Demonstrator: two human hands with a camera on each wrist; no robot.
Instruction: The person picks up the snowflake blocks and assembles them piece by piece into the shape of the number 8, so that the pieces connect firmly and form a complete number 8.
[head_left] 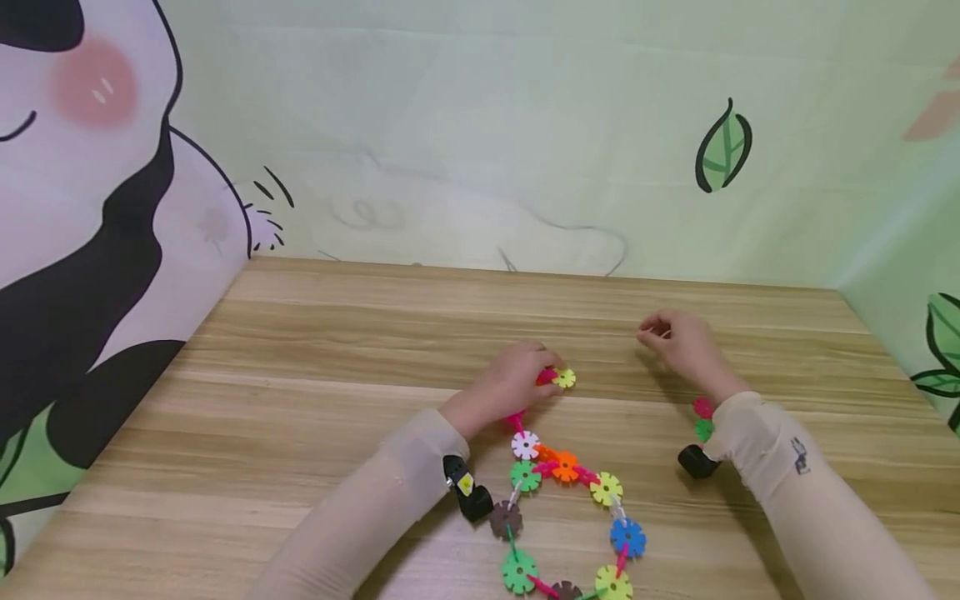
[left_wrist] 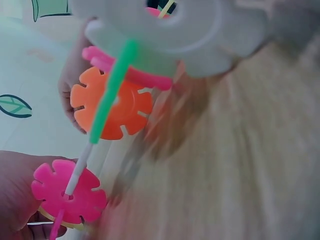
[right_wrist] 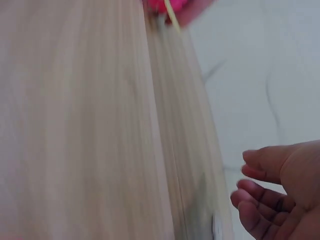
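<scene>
Chain of snowflake discs in white, orange, green, yellow, blue and brown loops across the wooden table before us, our left hand pinching its far pink-and-yellow end, our right hand loosely curled and holding nothing, well apart beside it.

text: none legible | right sleeve: small dark print, perhaps a logo, too small to read
</scene>
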